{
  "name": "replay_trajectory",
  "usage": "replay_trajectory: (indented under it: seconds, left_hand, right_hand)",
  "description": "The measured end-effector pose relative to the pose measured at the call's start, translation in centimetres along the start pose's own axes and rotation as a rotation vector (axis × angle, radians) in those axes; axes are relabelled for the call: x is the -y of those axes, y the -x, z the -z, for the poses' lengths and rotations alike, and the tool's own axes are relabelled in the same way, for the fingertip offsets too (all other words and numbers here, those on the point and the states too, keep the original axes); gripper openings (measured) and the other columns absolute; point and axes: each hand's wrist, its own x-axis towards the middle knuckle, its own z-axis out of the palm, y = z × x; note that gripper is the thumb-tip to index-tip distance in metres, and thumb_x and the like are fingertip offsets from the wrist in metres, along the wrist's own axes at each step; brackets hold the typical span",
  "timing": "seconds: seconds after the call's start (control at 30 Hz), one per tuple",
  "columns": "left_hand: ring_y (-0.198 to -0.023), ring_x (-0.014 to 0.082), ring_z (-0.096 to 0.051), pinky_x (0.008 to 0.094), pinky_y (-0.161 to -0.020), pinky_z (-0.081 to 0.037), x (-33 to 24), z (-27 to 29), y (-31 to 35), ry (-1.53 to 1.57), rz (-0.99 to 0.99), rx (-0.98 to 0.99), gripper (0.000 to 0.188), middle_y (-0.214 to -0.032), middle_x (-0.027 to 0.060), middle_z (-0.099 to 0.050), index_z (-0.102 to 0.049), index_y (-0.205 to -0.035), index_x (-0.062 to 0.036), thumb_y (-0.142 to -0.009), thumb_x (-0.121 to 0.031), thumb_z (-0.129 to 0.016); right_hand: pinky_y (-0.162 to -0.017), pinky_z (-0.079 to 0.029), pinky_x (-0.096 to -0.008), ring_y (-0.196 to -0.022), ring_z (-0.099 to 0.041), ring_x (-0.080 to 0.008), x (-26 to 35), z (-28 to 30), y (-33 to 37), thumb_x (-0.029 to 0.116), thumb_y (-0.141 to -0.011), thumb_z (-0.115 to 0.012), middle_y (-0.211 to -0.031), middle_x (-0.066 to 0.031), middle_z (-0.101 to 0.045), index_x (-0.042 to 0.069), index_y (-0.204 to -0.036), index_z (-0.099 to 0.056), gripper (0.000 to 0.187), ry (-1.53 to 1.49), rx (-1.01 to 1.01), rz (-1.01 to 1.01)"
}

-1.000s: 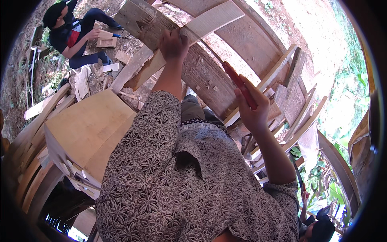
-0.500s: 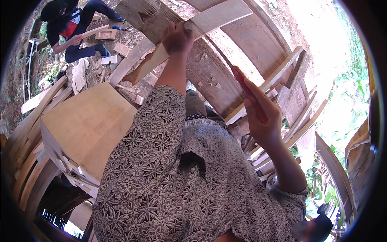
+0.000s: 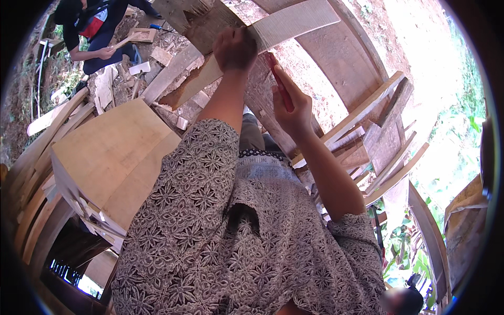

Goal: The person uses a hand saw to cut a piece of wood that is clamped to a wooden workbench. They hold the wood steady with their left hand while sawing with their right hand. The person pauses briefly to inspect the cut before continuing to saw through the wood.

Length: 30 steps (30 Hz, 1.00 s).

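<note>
My left hand (image 3: 234,51) is closed on the middle of a long pale plank (image 3: 296,26), pressing it across the weathered boards. The plank runs on past my hand to a ragged, brown-edged end at the lower left. In my right hand (image 3: 295,111) is a slim red tool (image 3: 282,84), gripped along its length and pointing up and away. Its far tip lies close to the plank's near edge, just right of my left hand; whether it touches, I cannot tell. The tool's exact kind does not show.
A broad plywood box (image 3: 115,157) stands at left, beside stacked curved boards (image 3: 31,210). Far left, a person (image 3: 97,37) holds a strip of wood near a small wooden frame (image 3: 142,35). Several boards lean at right (image 3: 367,110). Another person's head shows at the lower right.
My right hand has swung left and up, bringing the red tool close to the plank. My left hand stays on the plank. The person at far left has lowered the wood strip slightly.
</note>
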Motion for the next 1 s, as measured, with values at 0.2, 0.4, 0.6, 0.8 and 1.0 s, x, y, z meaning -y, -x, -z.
replay_trajectory:
  seconds: [0.2,0.4,0.6,0.8,1.0]
  left_hand:
    - [-0.096,0.0330,-0.064,0.0503,-0.083,-0.051,-1.5,1.1,-0.2,0.080,0.084,-0.050,0.015,-0.095,0.0078,-0.064,-0.071,-0.090,-0.0158,-0.087,-0.029,-0.064]
    - [-0.098,0.0334,-0.063,0.0490,-0.084,-0.052,-0.5,0.5,0.3,0.005,0.075,-0.033,0.018,-0.097,0.0087,-0.064,-0.072,-0.093,-0.0146,-0.088,-0.029,-0.062]
    - [-0.103,0.0331,-0.062,0.0499,-0.091,-0.050,-1.2,0.3,0.0,0.057,0.098,-0.038,0.021,-0.102,0.0100,-0.063,-0.071,-0.094,-0.0140,-0.086,-0.031,-0.062]
    - [-0.105,0.0352,-0.061,0.0495,-0.094,-0.050,-0.5,0.8,-0.1,0.097,0.131,-0.019,0.028,-0.107,0.0114,-0.063,-0.065,-0.103,-0.0110,-0.084,-0.030,-0.061]
    - [-0.104,0.0351,-0.061,0.0494,-0.095,-0.049,-1.0,1.7,0.2,0.107,0.126,0.043,0.027,-0.108,0.0123,-0.062,-0.064,-0.103,-0.0095,-0.084,-0.028,-0.061]
  right_hand:
    - [-0.088,-0.054,-0.0275,-0.099,-0.067,-0.0119,-3.4,4.9,-0.2,0.008,-0.098,-0.071,-0.119,-0.0109,-0.074,0.010,-0.140,-0.065,0.043,-0.088,0.062,-0.072]
    - [-0.089,-0.052,-0.0265,-0.101,-0.065,-0.0106,1.0,8.2,2.0,0.006,-0.100,-0.068,-0.121,-0.0095,-0.073,0.008,-0.139,-0.065,0.040,-0.127,0.083,-0.090]
    - [-0.093,-0.051,-0.0263,-0.117,-0.065,-0.0122,4.6,9.9,4.9,-0.005,-0.098,-0.059,-0.137,-0.0095,-0.069,0.006,-0.142,-0.060,0.046,0.024,0.158,-0.186]
    - [-0.080,-0.052,-0.0244,-0.099,-0.069,-0.0101,8.7,10.6,4.9,-0.006,-0.097,-0.059,-0.134,-0.0129,-0.070,0.004,-0.142,-0.060,0.046,0.118,0.183,-0.143]
    - [-0.087,-0.054,-0.0280,-0.105,-0.072,-0.0156,7.9,8.3,1.5,-0.005,-0.097,-0.058,-0.134,-0.0147,-0.070,0.004,-0.141,-0.060,0.046,0.047,0.152,-0.027]
